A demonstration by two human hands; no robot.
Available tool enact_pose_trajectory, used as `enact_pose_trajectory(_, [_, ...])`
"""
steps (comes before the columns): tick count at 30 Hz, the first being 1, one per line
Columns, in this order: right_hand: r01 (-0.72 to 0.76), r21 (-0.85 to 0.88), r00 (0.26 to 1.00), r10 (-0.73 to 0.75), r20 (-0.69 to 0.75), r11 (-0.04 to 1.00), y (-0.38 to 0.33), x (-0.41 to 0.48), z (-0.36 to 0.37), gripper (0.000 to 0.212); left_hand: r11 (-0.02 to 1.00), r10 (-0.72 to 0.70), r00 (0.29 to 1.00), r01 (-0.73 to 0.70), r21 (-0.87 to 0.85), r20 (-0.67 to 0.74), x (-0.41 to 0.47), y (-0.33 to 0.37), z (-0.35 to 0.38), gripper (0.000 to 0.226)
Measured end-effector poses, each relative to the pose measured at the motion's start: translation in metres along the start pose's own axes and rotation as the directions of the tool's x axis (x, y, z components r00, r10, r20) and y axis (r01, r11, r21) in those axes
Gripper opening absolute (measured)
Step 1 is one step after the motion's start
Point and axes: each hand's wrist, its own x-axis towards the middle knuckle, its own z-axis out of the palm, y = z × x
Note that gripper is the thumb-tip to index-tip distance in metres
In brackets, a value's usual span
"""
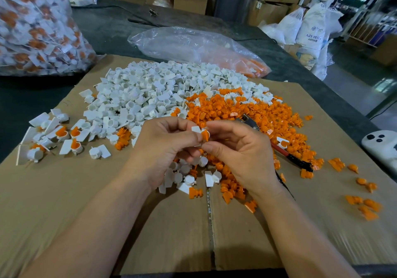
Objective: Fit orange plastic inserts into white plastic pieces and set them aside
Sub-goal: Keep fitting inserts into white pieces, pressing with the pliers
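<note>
My left hand [165, 146] pinches a white plastic piece [196, 129] above the cardboard. Against it, my right hand [238, 148] pinches an orange insert [205, 135], and the two parts touch between my fingertips. A heap of white pieces [150, 90] lies behind my hands. To its right spreads a heap of orange inserts [247, 114]. Several fitted pieces [62, 136], white with orange inside, lie at the left of the cardboard. More loose white pieces [187, 176] sit under my hands.
Flattened cardboard [86, 202] covers the dark table. A big clear bag of fitted pieces [36, 26] stands at back left, and a clear bag with orange inserts [193, 47] lies behind the heaps. A red-and-black tool [294, 159] and a white device [380, 146] lie at the right.
</note>
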Motion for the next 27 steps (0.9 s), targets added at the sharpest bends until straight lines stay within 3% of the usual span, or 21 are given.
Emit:
enact_pose_trajectory(2, [-0.006, 0.013, 1.000, 0.006, -0.003, 1.000, 0.0000, 0.0002, -0.0002, 0.034, 1.000, -0.003, 1.000, 0.003, -0.011, 0.002, -0.0003, 0.0002, 0.0000, 0.006])
enact_pose_trajectory(7, [-0.040, 0.019, 0.999, 0.041, -0.012, 0.999, -0.0011, 0.0009, -0.0017, 0.030, 1.000, -0.002, 1.000, 0.002, 0.014, -0.004, 0.0010, -0.0005, -0.0011, 0.027])
enact_pose_trajectory(11, [-0.128, 0.065, 0.992, 0.129, -0.007, 0.990, -0.0035, 0.0011, -0.0008, 0.011, 1.000, 0.015, 1.000, -0.015, 0.014, -0.008, -0.0003, -0.0006, 0.0007, 0.026])
enact_pose_trajectory(15, [-0.183, 0.120, 0.983, 0.184, 0.004, 0.976, -0.0037, 0.0016, -0.0010, 0.009, 0.999, 0.027, 1.000, -0.026, 0.037, -0.015, -0.0011, -0.0010, 0.0026, 0.020])
enact_pose_trajectory(19, [-0.192, 0.106, 0.981, 0.192, 0.015, 0.976, -0.0028, 0.0027, -0.0017, 0.022, 0.999, 0.023, 0.999, -0.021, 0.048, -0.033, -0.0005, -0.0023, 0.0035, 0.015])
enact_pose_trajectory(27, [-0.185, 0.024, 0.982, 0.185, 0.029, 0.982, -0.0043, 0.0024, -0.0014, 0.028, 0.998, 0.024, 0.999, -0.022, 0.065, -0.027, 0.0000, -0.0041, 0.0039, 0.018])
